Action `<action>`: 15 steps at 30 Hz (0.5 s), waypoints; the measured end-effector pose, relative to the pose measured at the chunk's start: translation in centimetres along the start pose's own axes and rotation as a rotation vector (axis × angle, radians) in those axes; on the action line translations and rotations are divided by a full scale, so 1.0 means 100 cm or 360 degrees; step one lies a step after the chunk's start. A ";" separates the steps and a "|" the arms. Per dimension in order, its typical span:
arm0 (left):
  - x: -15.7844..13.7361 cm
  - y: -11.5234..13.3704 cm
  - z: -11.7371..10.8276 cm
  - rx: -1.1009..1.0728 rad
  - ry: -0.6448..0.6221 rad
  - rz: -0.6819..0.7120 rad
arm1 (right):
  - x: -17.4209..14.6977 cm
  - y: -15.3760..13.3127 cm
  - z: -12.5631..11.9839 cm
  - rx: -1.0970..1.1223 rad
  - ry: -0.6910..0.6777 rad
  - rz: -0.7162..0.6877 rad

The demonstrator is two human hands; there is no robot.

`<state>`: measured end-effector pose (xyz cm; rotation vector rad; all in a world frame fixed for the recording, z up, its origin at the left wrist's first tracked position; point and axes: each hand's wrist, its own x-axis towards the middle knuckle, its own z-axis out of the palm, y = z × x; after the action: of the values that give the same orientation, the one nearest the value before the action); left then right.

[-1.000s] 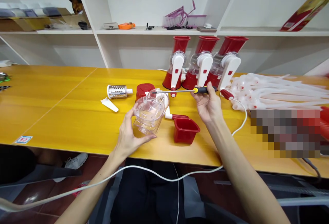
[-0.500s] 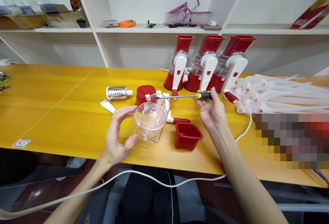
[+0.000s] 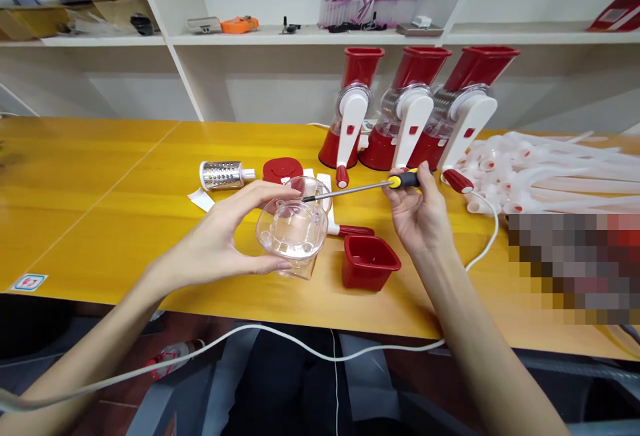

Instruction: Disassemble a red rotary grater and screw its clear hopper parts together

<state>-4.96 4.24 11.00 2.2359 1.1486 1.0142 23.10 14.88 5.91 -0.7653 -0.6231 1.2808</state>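
My left hand (image 3: 225, 239) grips a clear plastic grater housing (image 3: 293, 231) by its side, thumb at the front and fingers behind. In my right hand (image 3: 417, 213) is a screwdriver (image 3: 350, 189) with a yellow and black handle. Its shaft points left and its tip lies over the housing's upper edge; contact cannot be made out. Behind the housing sits a red base (image 3: 283, 169). A white crank with a red handle (image 3: 356, 231) lies partly hidden to the right. Nearer to me stands a red hopper (image 3: 371, 263).
A metal grating drum (image 3: 223, 175) lies at the left beside a white paper slip (image 3: 201, 199). Three assembled rotary graters (image 3: 414, 116) stand at the back. Translucent tubes (image 3: 540, 176) are piled at right. A white cable (image 3: 310, 354) crosses in front of the table.
My left hand has closed in on the clear housing, fingers now reaching over its back edge. The screwdriver has tilted, its tip lower than its handle. The view has shifted slightly.
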 end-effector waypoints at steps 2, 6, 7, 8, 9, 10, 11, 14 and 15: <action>0.001 -0.004 0.004 0.0023 0.0063 0.0025 | 0.000 0.000 0.000 -0.0008 -0.0001 0.0001; 0.003 -0.009 0.010 0.0104 0.0102 0.0122 | 0.001 -0.001 -0.002 -0.0025 0.0008 -0.0012; 0.004 -0.010 0.012 0.0113 0.0104 0.0156 | 0.002 -0.001 -0.002 -0.0030 0.0010 -0.0022; 0.004 -0.012 0.014 0.0123 0.0103 0.0192 | 0.003 0.000 -0.003 -0.0036 0.0009 -0.0034; 0.003 -0.013 0.015 0.0133 0.0106 0.0221 | 0.004 0.000 -0.003 -0.0045 0.0006 -0.0049; 0.003 -0.014 0.017 0.0140 0.0115 0.0246 | 0.004 0.001 -0.003 -0.0054 0.0001 -0.0070; 0.003 -0.016 0.019 0.0137 0.0127 0.0263 | 0.005 0.000 -0.002 -0.0063 -0.0004 -0.0098; 0.003 -0.024 0.024 0.0052 0.0152 0.0313 | 0.003 -0.009 0.003 -0.0097 -0.0022 -0.0219; 0.003 -0.027 0.026 0.0006 0.0148 0.0343 | 0.001 -0.017 0.006 -0.0114 -0.0035 -0.0269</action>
<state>-4.23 5.94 7.72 2.3761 0.9613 1.2121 23.61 14.92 7.61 -0.7416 -0.7393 1.1180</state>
